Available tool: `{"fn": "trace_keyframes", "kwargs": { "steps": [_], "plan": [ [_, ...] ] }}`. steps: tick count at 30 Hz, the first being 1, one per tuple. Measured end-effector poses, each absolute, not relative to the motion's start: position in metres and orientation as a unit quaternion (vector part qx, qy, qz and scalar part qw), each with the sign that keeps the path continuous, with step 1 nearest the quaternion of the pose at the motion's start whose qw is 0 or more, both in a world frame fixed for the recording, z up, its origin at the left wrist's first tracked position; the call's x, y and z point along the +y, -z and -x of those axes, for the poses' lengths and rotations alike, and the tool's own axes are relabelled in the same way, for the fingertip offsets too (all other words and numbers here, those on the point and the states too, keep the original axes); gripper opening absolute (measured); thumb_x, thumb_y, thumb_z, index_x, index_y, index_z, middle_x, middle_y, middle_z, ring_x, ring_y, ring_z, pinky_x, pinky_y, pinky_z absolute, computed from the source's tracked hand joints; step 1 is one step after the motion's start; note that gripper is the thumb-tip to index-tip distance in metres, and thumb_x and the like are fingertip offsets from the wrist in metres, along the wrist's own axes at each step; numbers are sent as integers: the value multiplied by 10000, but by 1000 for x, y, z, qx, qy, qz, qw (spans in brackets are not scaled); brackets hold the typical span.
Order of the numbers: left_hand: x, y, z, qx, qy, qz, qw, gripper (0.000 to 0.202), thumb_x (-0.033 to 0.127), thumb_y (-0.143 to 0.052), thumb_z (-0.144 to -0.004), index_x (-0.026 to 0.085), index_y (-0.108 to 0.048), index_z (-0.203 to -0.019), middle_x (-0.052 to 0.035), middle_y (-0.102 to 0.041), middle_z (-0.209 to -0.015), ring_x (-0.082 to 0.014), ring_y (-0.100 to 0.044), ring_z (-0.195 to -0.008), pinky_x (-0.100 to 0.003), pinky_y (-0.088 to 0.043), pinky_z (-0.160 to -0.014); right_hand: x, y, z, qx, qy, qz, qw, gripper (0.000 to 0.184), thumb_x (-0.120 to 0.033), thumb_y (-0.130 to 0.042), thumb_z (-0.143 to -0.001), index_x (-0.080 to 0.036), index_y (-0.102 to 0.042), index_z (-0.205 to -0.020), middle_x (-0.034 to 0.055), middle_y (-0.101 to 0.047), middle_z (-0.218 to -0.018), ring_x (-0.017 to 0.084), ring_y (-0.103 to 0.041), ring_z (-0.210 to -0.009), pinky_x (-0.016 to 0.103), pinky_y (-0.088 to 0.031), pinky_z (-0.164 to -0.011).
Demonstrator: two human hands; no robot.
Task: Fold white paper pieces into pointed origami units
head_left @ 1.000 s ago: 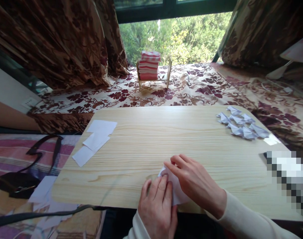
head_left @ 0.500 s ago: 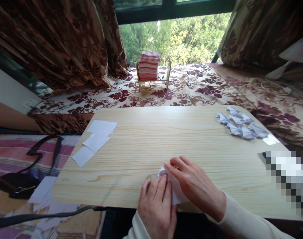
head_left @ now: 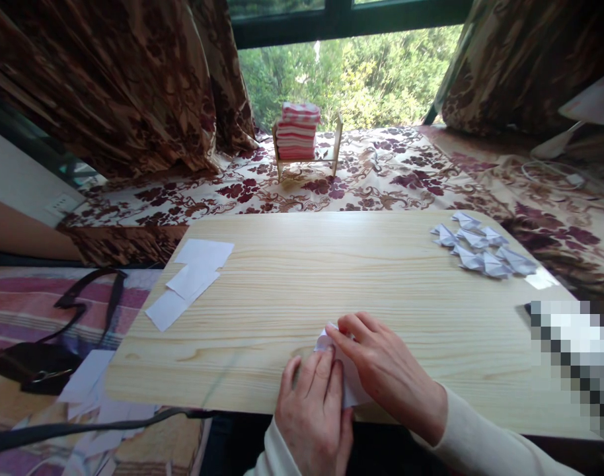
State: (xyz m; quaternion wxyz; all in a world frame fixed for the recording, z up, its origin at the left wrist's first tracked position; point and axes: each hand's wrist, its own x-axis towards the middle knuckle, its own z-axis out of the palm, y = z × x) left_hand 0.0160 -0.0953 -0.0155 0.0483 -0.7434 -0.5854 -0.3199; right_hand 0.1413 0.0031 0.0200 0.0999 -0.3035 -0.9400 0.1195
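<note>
A small white paper piece (head_left: 351, 387) lies at the near edge of a light wooden table (head_left: 302, 291), mostly covered by both hands. My left hand (head_left: 314, 410) presses its near left part with fingers together and flat. My right hand (head_left: 388, 370) lies over the paper from the right, fingertips pinching its far left corner. Both wrists wear cream sleeves.
Loose white paper squares (head_left: 193, 277) lie at the table's left edge. Several folded paper pieces (head_left: 480, 251) sit at the far right. A black bag (head_left: 39, 363) and more paper lie on the floor at left. A small wooden rack with striped cloth (head_left: 302, 135) stands by the window.
My right hand's fingertips have slid slightly nearer along the paper's corner. My left hand stays in place.
</note>
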Motion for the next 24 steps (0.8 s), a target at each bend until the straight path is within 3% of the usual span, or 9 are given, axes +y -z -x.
{"fn": "trace_keyframes", "kwargs": {
  "steps": [7, 11, 16, 24],
  "plan": [
    [-95, 17, -17, -591, 321, 738, 51, 394, 277, -327, -868, 105, -617, -1073, -114, -630, -1136, -259, -518, -1076, -447, -299, -950, 5, -27, -144, -940, -99, 314, 88, 260, -92, -517, -825, -176, -570, -1065, 62, -554, -895, 201, -469, -845, 326, -405, -747],
    [-95, 9, -15, -589, 304, 747, 56, 383, 272, -332, -869, 103, -629, -1040, -122, -629, -1137, -260, -522, -1081, -435, -307, -952, 11, -30, -143, -944, -86, 303, 100, 334, -63, -473, -830, -190, -536, -1132, 60, -556, -901, 192, -465, -834, 312, -387, -728],
    [-95, 10, -16, -590, 304, 746, 58, 385, 260, -325, -867, 94, -624, -1045, -124, -626, -1145, -264, -514, -1106, -440, -305, -959, 10, -28, -139, -943, -108, 304, 87, 241, -106, -502, -839, -213, -560, -1047, 49, -545, -880, 192, -454, -831, 313, -375, -724],
    [-95, 18, -18, -591, 323, 737, 58, 409, 274, -297, -879, 100, -617, -1065, -119, -630, -1138, -255, -519, -1093, -444, -291, -960, 4, -23, -141, -940, -109, 308, 93, 292, -113, -527, -834, -184, -527, -1118, 66, -544, -943, 202, -468, -877, 325, -404, -762]
  ]
}}
